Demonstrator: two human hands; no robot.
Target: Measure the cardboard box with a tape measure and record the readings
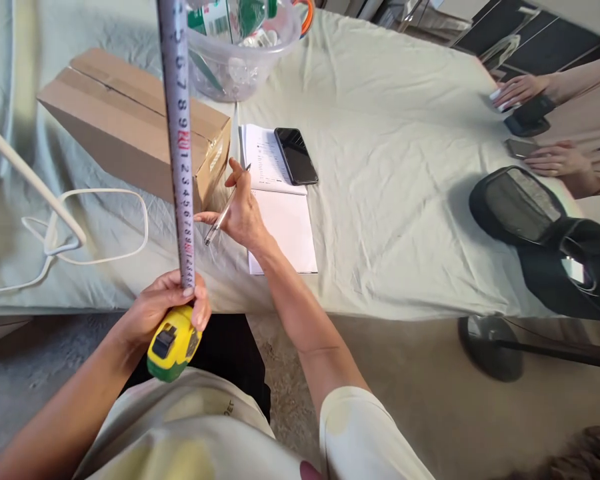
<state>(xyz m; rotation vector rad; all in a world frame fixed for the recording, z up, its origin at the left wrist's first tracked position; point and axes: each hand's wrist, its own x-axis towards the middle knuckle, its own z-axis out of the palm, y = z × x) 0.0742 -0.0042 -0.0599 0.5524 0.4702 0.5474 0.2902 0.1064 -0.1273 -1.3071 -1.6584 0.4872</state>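
Observation:
My left hand (pixel 173 303) is closed on a yellow and green tape measure (pixel 175 343), pinching its blade near the mouth. The extended blade (pixel 180 133) runs up past the top of the view, crossing in front of a closed cardboard box (pixel 125 113). Between the fingers of my right hand (pixel 245 210) is a clear pen (pixel 225 217), its tip pointing up and away. That hand is beside the box's right end, by the left edge of an open notebook (pixel 285 237). A black smartphone (pixel 297 155) lies on the notebook's upper page, which bears writing; the lower page looks blank.
Behind the box stands a clear plastic tub (pixel 235 70) with bottles inside. A white cable (pixel 105 193) loops on the cloth-covered table (pixel 380 167) at left. Across at right, another person's hands (pixel 555 160) rest near small dark devices, beside a black bag-like item (pixel 520 203).

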